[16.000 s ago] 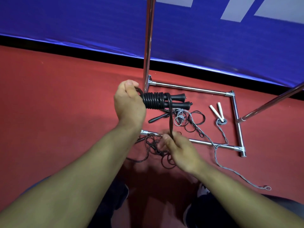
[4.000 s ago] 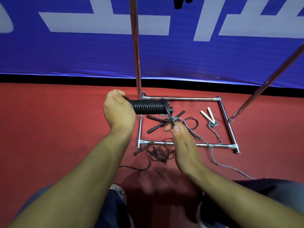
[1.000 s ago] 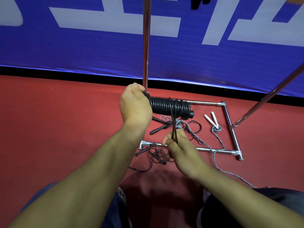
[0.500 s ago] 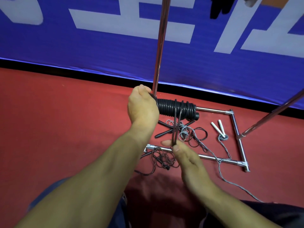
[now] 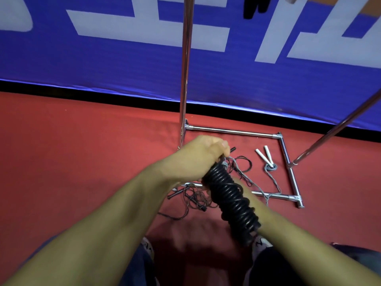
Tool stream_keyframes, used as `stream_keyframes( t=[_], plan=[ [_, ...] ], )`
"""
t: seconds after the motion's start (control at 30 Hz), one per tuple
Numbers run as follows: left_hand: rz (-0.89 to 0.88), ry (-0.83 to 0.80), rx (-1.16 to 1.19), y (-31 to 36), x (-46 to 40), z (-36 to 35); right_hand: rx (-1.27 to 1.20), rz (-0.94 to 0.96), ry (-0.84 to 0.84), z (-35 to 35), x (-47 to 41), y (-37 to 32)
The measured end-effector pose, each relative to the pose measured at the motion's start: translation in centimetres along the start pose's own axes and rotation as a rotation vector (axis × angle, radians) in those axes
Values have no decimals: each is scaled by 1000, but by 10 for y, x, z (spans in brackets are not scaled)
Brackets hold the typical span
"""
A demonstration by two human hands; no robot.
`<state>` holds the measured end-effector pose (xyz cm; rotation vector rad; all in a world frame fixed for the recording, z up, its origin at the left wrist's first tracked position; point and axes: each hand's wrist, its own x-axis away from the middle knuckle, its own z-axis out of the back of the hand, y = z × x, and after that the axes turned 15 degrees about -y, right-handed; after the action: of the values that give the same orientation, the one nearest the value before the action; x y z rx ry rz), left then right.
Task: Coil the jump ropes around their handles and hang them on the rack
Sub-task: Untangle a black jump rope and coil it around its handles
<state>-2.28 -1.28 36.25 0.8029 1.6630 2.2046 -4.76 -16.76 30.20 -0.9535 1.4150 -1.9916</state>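
Left hand [image 5: 208, 150] has its fingers wrapped tight around the top end of the coiled black jump rope [image 5: 232, 199], which slants down toward the person, in front of the right forearm. The right hand is hidden behind the coil, so I can't tell what it's doing. Just past the hands, loose black rope [image 5: 193, 200] and a gray rope with white handles [image 5: 265, 155] lie on the red floor inside the rack [image 5: 233, 131] base.

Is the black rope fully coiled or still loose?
Coiled: the black rope sits in tight turns along its handles, gripped by the left hand. Its tail end is hidden.
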Motion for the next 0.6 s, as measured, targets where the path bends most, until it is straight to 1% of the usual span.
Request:
stream_keyframes(
  t=[0.07, 0.1, 0.2, 0.27, 0.37, 0.43, 0.5, 0.53, 0.6],
  plan=[
    [-10, 59, -164, -1, -1, 3, -294, -69, -37, 15, 2, -7],
    [-16, 98, -212, -1, -2, 5, -375, -78, -50, 21, 3, -11],
    [-42, 139, -275, 0, -3, 9, -418, -102, -91, 32, 13, -19],
    [-42, 119, -303, 1, -2, 8, -598, -192, -127, 36, 21, -21],
    [13, 100, -395, -2, -4, 2, -831, -318, -165, 34, 26, -20],
    [78, 132, -484, -6, -7, -1, -924, -386, -122, 30, 26, -22],
    [143, 197, -546, -11, -9, -6, -947, -414, -20, 24, 25, -24],
    [169, 239, -544, -12, -9, -8, -923, -399, 43, 21, 25, -24],
    [208, 318, -464, -13, -8, -14, -810, -346, 195, 18, 23, -25]
  ],
)
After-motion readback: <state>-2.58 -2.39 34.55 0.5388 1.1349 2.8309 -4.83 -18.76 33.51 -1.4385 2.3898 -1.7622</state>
